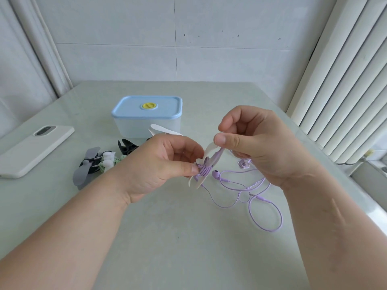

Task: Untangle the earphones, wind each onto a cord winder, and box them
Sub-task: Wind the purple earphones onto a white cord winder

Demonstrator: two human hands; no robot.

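Centre frame, above a pale green table (167, 237): left hand (165, 164) pinching the waist of a cream cord winder (209, 148) between thumb and forefinger, the other fingers curled under. Just to its right, right hand (257, 143) with thumb and forefinger closed on the purple cord at the winder's upper wing, remaining fingers loosely bent. Several turns of the purple earphones (215, 174) wrapped round the winder's middle; the rest of the cord trailing in loose loops to the tabletop right of centre, one earbud hanging just below the winder, the plug lying among the loops. Behind the hands, upper centre: a clear storage box (146, 124) with its blue lid (167, 105) on. Left of centre: a grey winder (83, 170) wrapped with cord, white and green earbuds against it; a black winder (126, 147) near the box; a white winder (159, 129) partly hidden behind the left hand. Far left: a white phone (35, 149), camera side up.
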